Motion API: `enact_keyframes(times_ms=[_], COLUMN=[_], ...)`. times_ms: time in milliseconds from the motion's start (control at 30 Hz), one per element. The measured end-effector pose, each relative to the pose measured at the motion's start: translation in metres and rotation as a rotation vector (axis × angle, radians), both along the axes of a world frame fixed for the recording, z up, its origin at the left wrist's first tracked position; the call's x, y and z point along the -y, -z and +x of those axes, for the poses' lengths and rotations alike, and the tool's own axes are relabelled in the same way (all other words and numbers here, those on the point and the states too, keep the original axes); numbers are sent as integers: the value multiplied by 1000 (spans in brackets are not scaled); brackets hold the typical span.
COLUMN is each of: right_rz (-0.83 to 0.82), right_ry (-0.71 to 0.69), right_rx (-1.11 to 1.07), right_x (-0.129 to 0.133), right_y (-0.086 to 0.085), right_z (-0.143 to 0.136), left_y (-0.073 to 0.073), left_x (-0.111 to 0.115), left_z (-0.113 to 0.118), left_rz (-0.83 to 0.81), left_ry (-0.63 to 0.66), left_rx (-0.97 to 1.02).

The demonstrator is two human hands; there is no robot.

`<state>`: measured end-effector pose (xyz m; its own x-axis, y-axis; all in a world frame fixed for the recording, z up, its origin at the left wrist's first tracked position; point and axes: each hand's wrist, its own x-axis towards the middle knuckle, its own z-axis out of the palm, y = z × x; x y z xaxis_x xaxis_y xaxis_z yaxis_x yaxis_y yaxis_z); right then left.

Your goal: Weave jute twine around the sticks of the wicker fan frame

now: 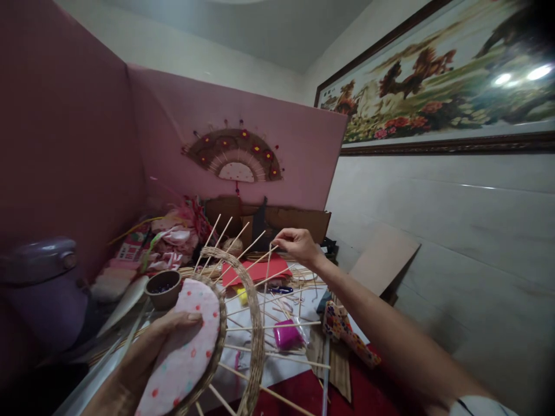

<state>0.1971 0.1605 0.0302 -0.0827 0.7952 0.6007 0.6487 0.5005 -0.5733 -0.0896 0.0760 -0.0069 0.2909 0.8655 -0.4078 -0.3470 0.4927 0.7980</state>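
Observation:
My left hand (151,352) holds a half-round piece covered in white dotted cloth (191,338), thumb on its face. Thin sticks spread out from its twine-wrapped edge like a fan, and a woven twine band (255,323) crosses them in an arc. Above the upper sticks, my right hand (297,245) has thumb and forefinger pinched together on a thin strand (267,266) that hangs down toward the sticks.
A finished fan (243,153) hangs on the pink panel. On the table lie red paper (255,270), a purple packet (287,335), a brown bowl (163,289), cloth scraps (173,240) and loose sticks. A kettle-like appliance (43,289) stands left.

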Motion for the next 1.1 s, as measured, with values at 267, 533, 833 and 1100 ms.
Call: enact_keyframes(times_ms=[267, 533, 833, 1100], right_rz=[-278, -284, -158, 46], right_ry=[-253, -287, -213, -124], right_rx=[-148, -216, -138, 21], right_x=[-9, -9, -14, -23], right_y=[38, 46, 32, 19], right_z=[-22, -48, -34, -7], left_y=[10, 18, 22, 25], left_x=[6, 6, 3, 1], left_z=[7, 10, 8, 8], left_rz=[-15, -68, -9, 61], left_ry=[124, 139, 141, 150], left_rx=[-9, -12, -18, -152])
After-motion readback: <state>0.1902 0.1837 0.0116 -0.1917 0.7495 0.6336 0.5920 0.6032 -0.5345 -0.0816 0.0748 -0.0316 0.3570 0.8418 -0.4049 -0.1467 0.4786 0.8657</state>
